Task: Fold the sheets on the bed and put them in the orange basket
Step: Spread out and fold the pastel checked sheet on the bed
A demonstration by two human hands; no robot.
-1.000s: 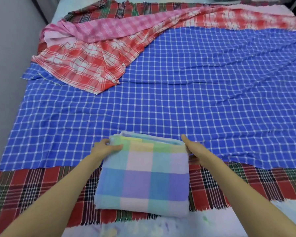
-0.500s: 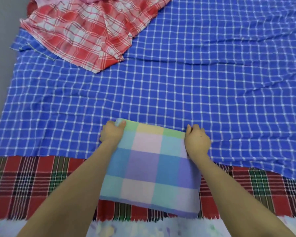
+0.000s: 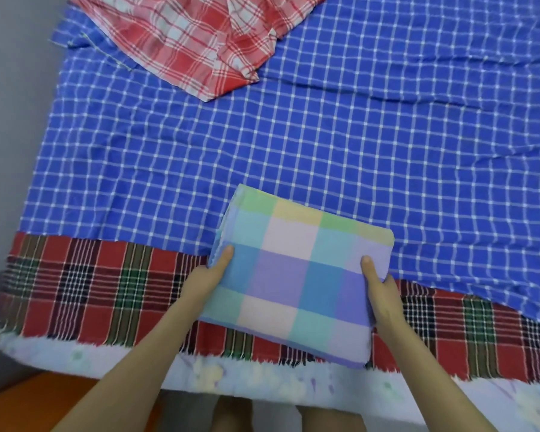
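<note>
Folded pastel-check sheet (image 3: 296,275) is held at the near edge of the bed (image 3: 262,380), over the blue check sheet (image 3: 356,145) and red tartan sheet (image 3: 91,285), gripped at either side by the left hand (image 3: 211,272) and right hand (image 3: 384,294), thumbs on top, fingers hidden beneath. Half a second earlier the hands pressed its far corners; the new side hold suggests folding is done and the carry to the basket, perhaps the orange surface (image 3: 44,400) lower left, is next
</note>
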